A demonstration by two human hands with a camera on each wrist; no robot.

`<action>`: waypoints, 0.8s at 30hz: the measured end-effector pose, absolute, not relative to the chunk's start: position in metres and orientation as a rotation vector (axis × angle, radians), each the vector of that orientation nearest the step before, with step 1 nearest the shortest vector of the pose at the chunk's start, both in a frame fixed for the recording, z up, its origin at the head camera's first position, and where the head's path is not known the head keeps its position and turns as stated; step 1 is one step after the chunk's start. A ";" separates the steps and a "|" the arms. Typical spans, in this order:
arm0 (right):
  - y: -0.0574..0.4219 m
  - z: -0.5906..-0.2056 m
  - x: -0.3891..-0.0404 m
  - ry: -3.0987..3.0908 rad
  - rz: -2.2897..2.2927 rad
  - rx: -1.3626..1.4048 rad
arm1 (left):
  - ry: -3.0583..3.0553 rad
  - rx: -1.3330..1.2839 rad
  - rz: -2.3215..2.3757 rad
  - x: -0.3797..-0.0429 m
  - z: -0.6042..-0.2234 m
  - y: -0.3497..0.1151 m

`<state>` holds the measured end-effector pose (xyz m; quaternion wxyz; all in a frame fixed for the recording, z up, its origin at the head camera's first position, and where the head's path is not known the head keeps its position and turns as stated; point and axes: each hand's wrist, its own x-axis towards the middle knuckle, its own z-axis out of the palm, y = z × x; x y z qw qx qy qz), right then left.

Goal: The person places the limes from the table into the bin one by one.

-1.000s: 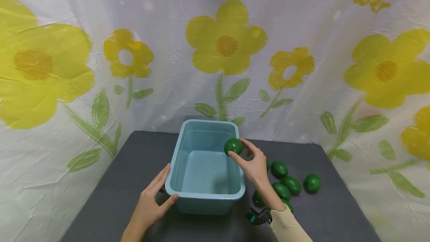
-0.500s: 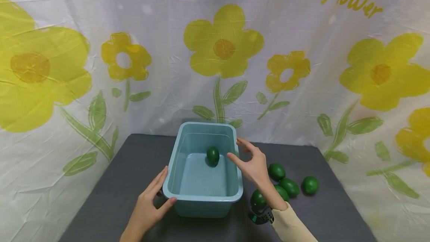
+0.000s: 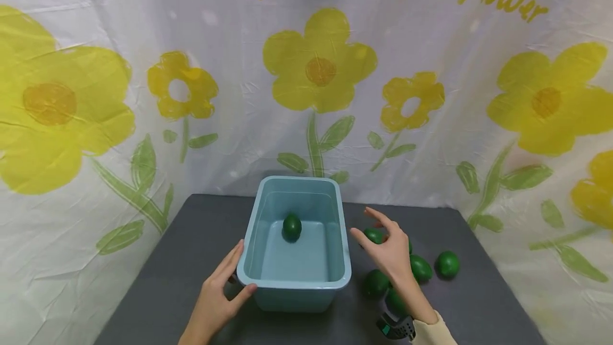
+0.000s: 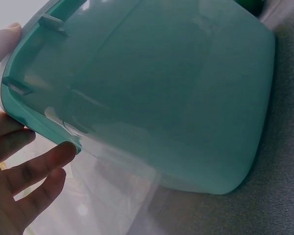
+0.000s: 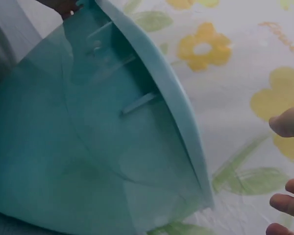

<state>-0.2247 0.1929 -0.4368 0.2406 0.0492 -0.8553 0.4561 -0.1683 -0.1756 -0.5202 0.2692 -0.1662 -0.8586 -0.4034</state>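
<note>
A light blue plastic tub [image 3: 301,285] stands mid-table, with one glossy dark green avocado [image 3: 291,227] lying inside toward its far half. At the near left corner my left hand [image 3: 216,290] grips the tub; the left wrist view has the thumb over the rim [image 4: 36,41] and the fingers bent below it. My right hand [image 3: 390,249] is to the right of the tub with thumb and fingers spread. Beneath it, partly hidden, is an avocado [image 3: 374,236], seen between thumb and fingers. In the right wrist view the fingertips [image 5: 286,122] show apart, with nothing between them.
Several more avocados lie right of the tub, among them one by the forearm [image 3: 375,284], one behind the wrist [image 3: 420,269] and one farther right [image 3: 447,264]. A dark grey cloth [image 3: 163,276] covers the table. A flower-print curtain [image 3: 239,137] hangs close behind and at both sides.
My right hand let go of an avocado into the tub, where it rolled left. The hand then moved right and down over the other avocados. My left hand stayed on the tub.
</note>
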 end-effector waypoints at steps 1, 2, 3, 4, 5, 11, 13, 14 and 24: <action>0.197 -0.437 -0.221 -2.341 1.247 0.123 | -2.313 -0.448 -1.094 -0.168 -0.521 -0.175; 0.201 -0.436 -0.218 -2.341 1.244 0.113 | -2.311 -0.447 -1.097 -0.168 -0.521 -0.174; 0.206 -0.436 -0.215 -2.342 1.242 0.106 | -2.308 -0.445 -1.101 -0.168 -0.521 -0.174; 0.210 -0.436 -0.212 -2.347 1.238 0.095 | -2.306 -0.443 -1.102 -0.168 -0.521 -0.174; 0.215 -0.435 -0.209 -2.351 1.234 0.085 | -2.303 -0.442 -1.102 -0.168 -0.521 -0.174; 0.243 -0.437 -0.187 -2.396 1.224 -0.012 | -2.308 -0.451 -1.091 -0.169 -0.522 -0.175; 0.250 -0.441 -0.181 -2.424 1.203 -0.049 | -2.317 -0.449 -1.093 -0.168 -0.522 -0.176; 0.253 -0.444 -0.179 -2.442 1.181 -0.063 | -2.319 -0.447 -1.094 -0.168 -0.522 -0.176; 0.272 -0.473 -0.165 -2.592 0.923 -0.032 | -2.308 -0.421 -1.136 -0.169 -0.522 -0.173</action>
